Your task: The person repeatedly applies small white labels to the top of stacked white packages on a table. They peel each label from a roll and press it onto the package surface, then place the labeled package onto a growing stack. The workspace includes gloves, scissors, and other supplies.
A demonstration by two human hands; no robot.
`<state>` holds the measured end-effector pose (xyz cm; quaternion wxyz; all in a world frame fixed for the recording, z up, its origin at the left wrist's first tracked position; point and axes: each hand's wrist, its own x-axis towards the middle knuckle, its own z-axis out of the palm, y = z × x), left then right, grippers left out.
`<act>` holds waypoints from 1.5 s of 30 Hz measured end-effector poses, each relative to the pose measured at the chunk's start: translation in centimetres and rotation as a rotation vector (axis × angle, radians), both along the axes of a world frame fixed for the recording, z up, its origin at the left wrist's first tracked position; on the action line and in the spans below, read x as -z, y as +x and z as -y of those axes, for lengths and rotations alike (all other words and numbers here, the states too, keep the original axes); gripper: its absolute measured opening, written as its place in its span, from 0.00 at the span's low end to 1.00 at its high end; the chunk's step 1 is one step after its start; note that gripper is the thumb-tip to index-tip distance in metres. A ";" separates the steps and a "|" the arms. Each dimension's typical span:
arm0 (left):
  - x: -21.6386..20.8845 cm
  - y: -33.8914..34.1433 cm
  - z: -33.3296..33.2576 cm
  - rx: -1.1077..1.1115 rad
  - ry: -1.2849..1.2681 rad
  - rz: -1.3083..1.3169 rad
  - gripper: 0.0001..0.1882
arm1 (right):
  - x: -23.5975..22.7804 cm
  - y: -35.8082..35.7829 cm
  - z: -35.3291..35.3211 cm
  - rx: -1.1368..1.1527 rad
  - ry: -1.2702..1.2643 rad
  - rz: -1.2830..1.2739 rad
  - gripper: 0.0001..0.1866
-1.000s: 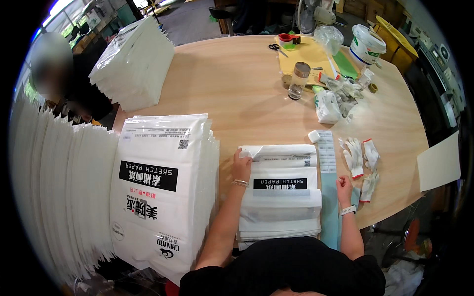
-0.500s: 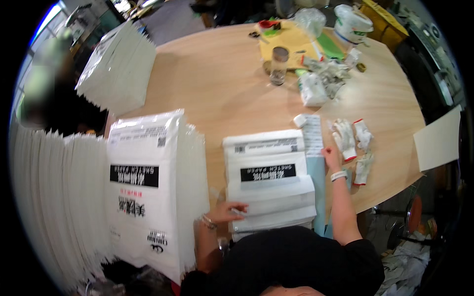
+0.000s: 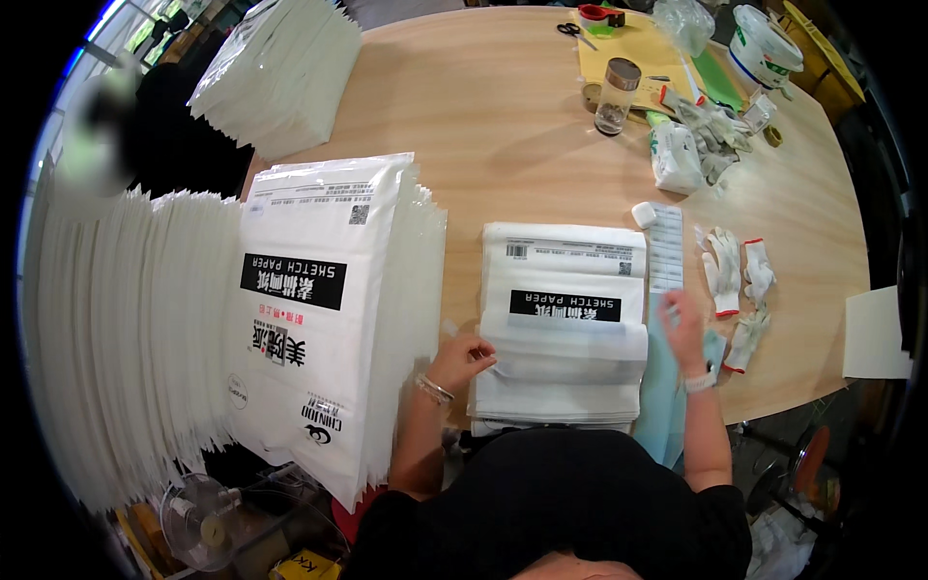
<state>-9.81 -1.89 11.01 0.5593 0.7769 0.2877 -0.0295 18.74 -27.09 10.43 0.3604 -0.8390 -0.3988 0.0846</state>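
Observation:
A stack of flat white plastic paper bags (image 3: pixel 564 261) with black print lies before me, the lower part of the top one folded up as a pale flap. My left hand (image 3: pixel 464 362) is at the stack's left edge beside the flap, fingers curled together; anything between them is too small to make out. Over a light blue strip (image 3: pixel 660 387) right of the stack is my right hand (image 3: pixel 683 329), its fingers bent and smeared by motion. Just beyond that hand lies a white label sheet (image 3: pixel 666 249), with a small white block (image 3: pixel 644 215) at its far left corner.
Tall packs of filled white bags (image 3: pixel 319 338) stand at the left, with another pile (image 3: pixel 275 82) farther back. White gloves (image 3: pixel 723 271) lie at the right. Toward the back right are a glass jar (image 3: pixel 617 97), scissors (image 3: pixel 577 36), a tape dispenser (image 3: pixel 600 15) and a white bucket (image 3: pixel 764 48).
My right hand has drawn back from the label sheet toward me. The fingers of my left hand, stretched over the bags before, are now curled at their left edge. The view has shifted.

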 end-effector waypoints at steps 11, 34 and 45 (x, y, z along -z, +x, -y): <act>1.6 -5.0 3.0 -0.486 -0.139 0.109 0.08 | 5.6 -15.1 -1.6 -0.746 -0.013 -0.103 0.12; 1.7 1.6 3.0 -0.361 0.456 0.436 0.31 | -0.8 -7.6 -4.9 -0.519 -0.171 -0.897 0.12; 2.0 3.8 -1.4 -0.119 -0.272 0.329 0.10 | -4.9 -8.3 -5.5 -0.564 -0.115 -0.465 0.14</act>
